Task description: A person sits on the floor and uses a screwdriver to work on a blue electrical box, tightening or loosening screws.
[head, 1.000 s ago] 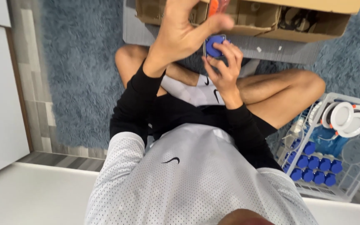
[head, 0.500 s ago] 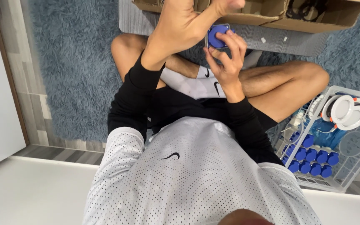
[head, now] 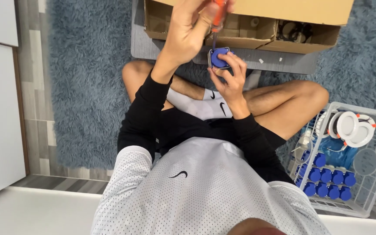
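Shaggy grey-blue rug (head: 83,87) covers most of floor; pale wood-look planks at left edge, white cabinet front beside them. Person sits cross-legged on rug, seen from above: mesh grey top over black long sleeves, white socks.

Items, large to small:

- Cardboard box (head: 257,17), open, at top of view, resting on a grey mat (head: 283,61) in front of the knees. Contents dim; black cable-like bits at right, can't tell more.
- White wire basket (head: 370,191), on rug by person's right knee. Holds approx. two rows of blue caps (head: 327,178), round white light fittings (head: 353,126) w/ orange clips, a blue bag.
- Left hand (head: 192,35): raised above lap, fingers closed round orange-handled screwdriver (head: 217,17), shaft pointing down at the part.
- Right hand (head: 229,80): pinching blue round part (head: 219,58) by its edges, thumb one side, fingertips the other, held up over the lap just below box front.
- Blue round part: small, metal-looking rim, face up toward the tool. Tip appears to meet its top; exact contact pt. too small to tell.

Handling note (judgement): driving a screw on a hand-held part. Keep shaft square to the face, press along the axis before turning, keep the pinch firm on the rim w/ fingertips clear of tip's path. Bracing right wrist on a knee would steady it; a slip could jab the fingers.
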